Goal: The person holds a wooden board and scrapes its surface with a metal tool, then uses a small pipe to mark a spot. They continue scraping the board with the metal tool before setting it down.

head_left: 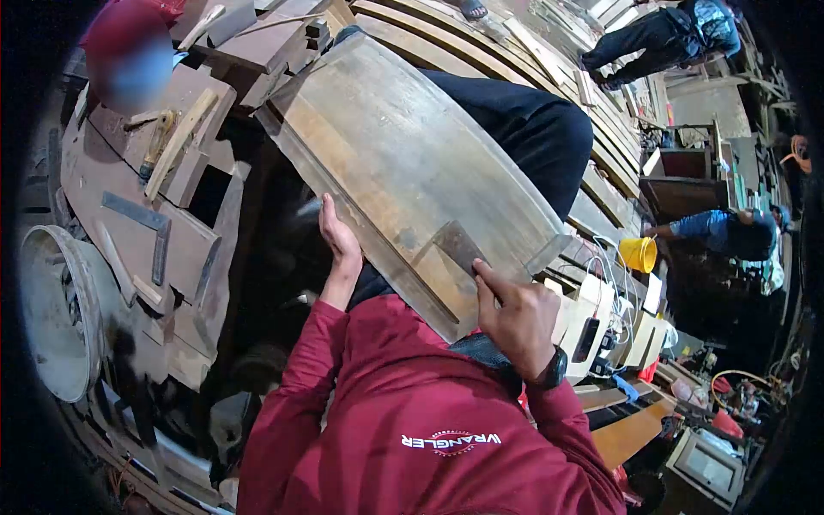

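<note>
A wide wooden panel with raised strips along its edges lies tilted across my lap. Its surface is pale and dusty, with browner wood along the near side. My right hand is closed around a flat, dark metal scraper, whose blade rests on the panel close to its near right end. My left hand supports the panel's near left edge, fingers pointing up along it; where the fingertips press is partly hidden. A dark watch sits on my right wrist.
On the left, a wooden work surface bears a metal square and a wooden-handled chisel. A round pale tub stands below. Slatted planks lie beyond my knee. A yellow bucket, cables and two other people are at the right.
</note>
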Available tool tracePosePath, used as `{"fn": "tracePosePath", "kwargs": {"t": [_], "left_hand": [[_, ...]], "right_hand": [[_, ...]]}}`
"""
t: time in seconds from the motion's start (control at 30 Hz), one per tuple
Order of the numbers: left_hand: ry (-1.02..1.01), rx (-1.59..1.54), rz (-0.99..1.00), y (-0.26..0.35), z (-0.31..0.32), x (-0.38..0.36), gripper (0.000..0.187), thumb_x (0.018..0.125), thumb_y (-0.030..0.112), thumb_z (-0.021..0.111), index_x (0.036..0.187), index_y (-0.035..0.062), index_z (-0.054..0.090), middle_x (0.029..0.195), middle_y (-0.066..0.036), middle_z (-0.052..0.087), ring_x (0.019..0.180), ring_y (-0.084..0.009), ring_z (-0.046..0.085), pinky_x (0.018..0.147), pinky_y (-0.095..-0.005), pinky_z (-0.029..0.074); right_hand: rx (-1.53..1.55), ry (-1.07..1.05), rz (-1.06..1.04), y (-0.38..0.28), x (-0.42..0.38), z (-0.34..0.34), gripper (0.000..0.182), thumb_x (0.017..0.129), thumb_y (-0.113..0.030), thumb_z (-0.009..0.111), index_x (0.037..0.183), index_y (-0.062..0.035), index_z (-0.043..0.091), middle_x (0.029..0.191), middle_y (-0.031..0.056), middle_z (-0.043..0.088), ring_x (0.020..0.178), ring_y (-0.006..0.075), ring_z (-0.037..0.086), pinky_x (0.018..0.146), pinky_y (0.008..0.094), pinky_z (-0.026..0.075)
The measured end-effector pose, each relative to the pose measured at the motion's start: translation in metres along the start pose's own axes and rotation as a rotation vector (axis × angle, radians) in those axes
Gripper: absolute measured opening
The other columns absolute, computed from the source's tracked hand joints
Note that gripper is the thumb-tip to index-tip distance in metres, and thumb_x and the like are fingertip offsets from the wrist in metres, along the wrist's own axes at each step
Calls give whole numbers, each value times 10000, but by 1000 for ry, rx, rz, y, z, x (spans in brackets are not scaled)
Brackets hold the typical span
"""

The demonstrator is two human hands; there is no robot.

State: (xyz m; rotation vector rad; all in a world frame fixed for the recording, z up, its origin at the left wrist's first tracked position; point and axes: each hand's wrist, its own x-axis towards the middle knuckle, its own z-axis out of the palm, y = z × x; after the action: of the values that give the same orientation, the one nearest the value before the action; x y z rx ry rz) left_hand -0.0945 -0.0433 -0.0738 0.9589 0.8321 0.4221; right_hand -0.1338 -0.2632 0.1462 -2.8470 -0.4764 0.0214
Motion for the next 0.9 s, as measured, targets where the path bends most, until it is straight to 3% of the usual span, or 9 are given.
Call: {"fn": "tracePosePath", "kwargs": {"t": [0.23,0.33,0.37,0.47,0.5,0.6,0.7,0.83,0.9], "left_hand": [[-41,-74,-11,-14,-9,9,576,1075,380,406,1379,-100,502,1424,-165,512,1265,-244,500,1106,-355,361],[-34,-34,-26,-9,-9,0,580,1070,383,423,1382,-100,503,1420,-167,520,1274,-243,496,1115,-353,351],[-33,-31,-18,-7,-5,3,582,1068,384,429,1383,-100,504,1419,-168,522,1278,-242,495,1118,-353,348],[-14,-83,31,-16,-6,9,577,1064,380,437,1376,-100,514,1399,-177,541,1276,-245,499,1121,-352,343],[61,107,104,-30,-12,16,577,1066,376,434,1372,-105,520,1400,-189,546,1278,-251,502,1119,-354,346],[19,-48,-31,1,3,-2,584,1072,376,428,1377,-114,512,1415,-199,539,1290,-258,496,1124,-351,340],[20,-20,64,-35,-12,27,601,1076,382,421,1395,-122,491,1448,-198,513,1313,-255,477,1137,-346,323],[4,2,19,-22,-12,8,600,1080,388,408,1402,-113,485,1460,-190,500,1312,-250,480,1132,-348,334],[-16,-52,-22,-10,-5,6,600,1080,395,405,1400,-105,490,1457,-187,502,1300,-249,492,1123,-351,350]], "right_hand": [[9,-66,13,7,-10,-3,209,905,-265,691,1084,-218,789,580,144,633,479,289,632,479,406,481],[92,-56,42,8,8,28,223,921,-273,676,1114,-227,780,591,149,641,489,295,642,472,404,486],[-44,-126,32,4,8,22,238,928,-281,670,1134,-216,770,602,153,646,491,289,645,470,399,484],[-2,-70,3,-1,-7,4,238,929,-292,672,1143,-242,766,536,148,601,439,285,615,452,413,466],[23,-79,25,-1,-8,10,241,928,-288,672,1146,-246,765,526,141,597,434,285,611,451,410,467],[19,-83,46,3,1,21,249,925,-282,673,1155,-251,762,508,128,590,421,284,602,447,403,466],[-31,11,-102,3,-6,19,270,932,-306,665,1183,-251,746,523,130,597,418,290,596,443,411,460],[5,-114,-24,5,10,38,311,933,-311,650,1227,-236,721,540,137,614,431,295,611,457,423,477],[-62,-111,-9,-13,8,17,270,896,-262,699,1152,-206,762,546,148,613,459,288,626,483,399,484]]}}
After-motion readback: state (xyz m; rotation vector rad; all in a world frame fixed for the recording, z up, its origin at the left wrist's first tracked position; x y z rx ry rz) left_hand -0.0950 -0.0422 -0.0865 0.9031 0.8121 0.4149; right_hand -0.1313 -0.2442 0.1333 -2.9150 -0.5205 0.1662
